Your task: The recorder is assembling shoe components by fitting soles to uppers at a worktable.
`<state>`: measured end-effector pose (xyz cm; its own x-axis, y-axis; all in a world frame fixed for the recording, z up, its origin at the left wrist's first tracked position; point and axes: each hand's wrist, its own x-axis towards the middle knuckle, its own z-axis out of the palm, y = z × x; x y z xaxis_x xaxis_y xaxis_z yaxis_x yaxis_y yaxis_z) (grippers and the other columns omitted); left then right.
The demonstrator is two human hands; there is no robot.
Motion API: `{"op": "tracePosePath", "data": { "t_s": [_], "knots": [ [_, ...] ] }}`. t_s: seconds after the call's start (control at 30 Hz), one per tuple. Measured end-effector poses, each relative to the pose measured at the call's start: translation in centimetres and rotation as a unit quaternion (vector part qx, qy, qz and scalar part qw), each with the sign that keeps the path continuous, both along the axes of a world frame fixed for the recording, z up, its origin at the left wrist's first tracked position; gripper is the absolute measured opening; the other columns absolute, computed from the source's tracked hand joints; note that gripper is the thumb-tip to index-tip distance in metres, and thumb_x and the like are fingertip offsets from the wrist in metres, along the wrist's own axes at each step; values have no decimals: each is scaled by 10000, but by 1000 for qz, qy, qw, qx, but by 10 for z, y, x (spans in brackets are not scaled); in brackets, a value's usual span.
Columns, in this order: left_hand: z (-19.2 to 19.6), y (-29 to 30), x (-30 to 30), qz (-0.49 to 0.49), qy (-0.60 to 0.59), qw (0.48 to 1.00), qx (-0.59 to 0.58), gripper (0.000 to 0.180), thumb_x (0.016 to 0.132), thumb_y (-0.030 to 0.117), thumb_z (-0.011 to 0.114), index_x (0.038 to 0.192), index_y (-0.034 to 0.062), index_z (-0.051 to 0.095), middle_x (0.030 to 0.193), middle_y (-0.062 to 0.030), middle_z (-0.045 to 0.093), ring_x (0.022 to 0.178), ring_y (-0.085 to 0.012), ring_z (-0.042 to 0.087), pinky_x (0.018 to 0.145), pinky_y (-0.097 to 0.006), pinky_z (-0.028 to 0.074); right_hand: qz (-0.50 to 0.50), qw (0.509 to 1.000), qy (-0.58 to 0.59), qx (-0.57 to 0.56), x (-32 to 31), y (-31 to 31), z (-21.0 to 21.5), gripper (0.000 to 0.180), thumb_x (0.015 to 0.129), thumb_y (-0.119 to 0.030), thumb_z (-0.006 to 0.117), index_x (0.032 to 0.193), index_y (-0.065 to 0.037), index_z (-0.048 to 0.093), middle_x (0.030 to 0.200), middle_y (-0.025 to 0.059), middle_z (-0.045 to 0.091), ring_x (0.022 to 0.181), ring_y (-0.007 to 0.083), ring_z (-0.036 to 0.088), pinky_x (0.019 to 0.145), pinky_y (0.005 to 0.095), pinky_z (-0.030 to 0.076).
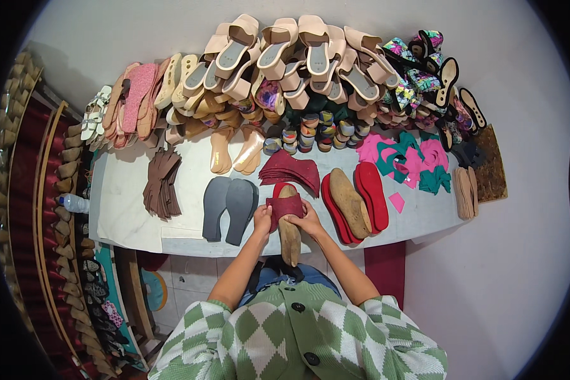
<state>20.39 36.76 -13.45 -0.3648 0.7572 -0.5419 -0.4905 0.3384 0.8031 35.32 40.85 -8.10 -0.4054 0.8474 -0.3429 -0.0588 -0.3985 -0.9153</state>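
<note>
A worn wooden shoe last (290, 244) is held upright-lengthwise before me at the table's front edge, its heel end toward my body. A red insole (277, 189) shows at its toe end. Across the last lies a dark red shoe upper (285, 206). My left hand (263, 219) is closed on the upper's left edge. On the other side my right hand (309, 221) grips its right edge, the thumb lying over the last. A stack of dark red uppers (291, 172) sits just beyond. To the right, another wooden last (350, 204) rests on red insoles (330, 214).
Dark grey soles (215, 208) lie left of my hands, brown strips (161, 183) farther left. Another red insole pair (372, 199) and pink and green cutouts (411, 158) are at right. Piled beige heeled sandals (316, 54) line the wall; racks of lasts (69, 171) stand left.
</note>
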Motion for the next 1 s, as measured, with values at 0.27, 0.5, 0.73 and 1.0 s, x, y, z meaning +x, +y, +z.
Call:
{"op": "tracePosePath", "data": {
  "t_s": [0.27, 0.5, 0.73, 1.0],
  "knots": [
    [-6, 3, 2, 14, 74, 996, -47, 192, 890, 121, 493, 1006, -31, 489, 875, -113, 609, 770, -155, 571, 702, -271, 447, 52, 918, -333, 208, 4, -9, 12, 871, 594, -309, 760, 1246, 64, 318, 1128, 215, 453, 1075, 288, 466, 928, 353, 377],
    [-8, 4, 5, 37, 42, 998, -7, 180, 889, 115, 493, 994, -31, 491, 871, -105, 609, 757, -142, 567, 681, -253, 441, 51, 921, -343, 179, 9, -40, 31, 867, 540, -297, 757, 1215, 62, 349, 1100, 244, 452, 1033, 342, 468, 902, 370, 385],
    [-5, 7, 5, 19, 63, 997, -34, 173, 891, 107, 488, 996, -30, 491, 857, -95, 606, 740, -128, 558, 662, -242, 435, -11, 905, -362, 221, 3, -66, 26, 697, 616, -210, 719, 1165, 64, 388, 1059, 239, 456, 1008, 360, 461, 879, 379, 387],
    [-15, 4, -2, 5, 71, 997, -10, 176, 883, 112, 505, 995, -24, 498, 853, -95, 606, 739, -133, 555, 668, -251, 433, 13, 907, -325, 267, 5, -65, 24, 663, 665, -173, 696, 1184, 79, 370, 1048, 238, 450, 999, 366, 461, 882, 385, 379]
  ]
}}
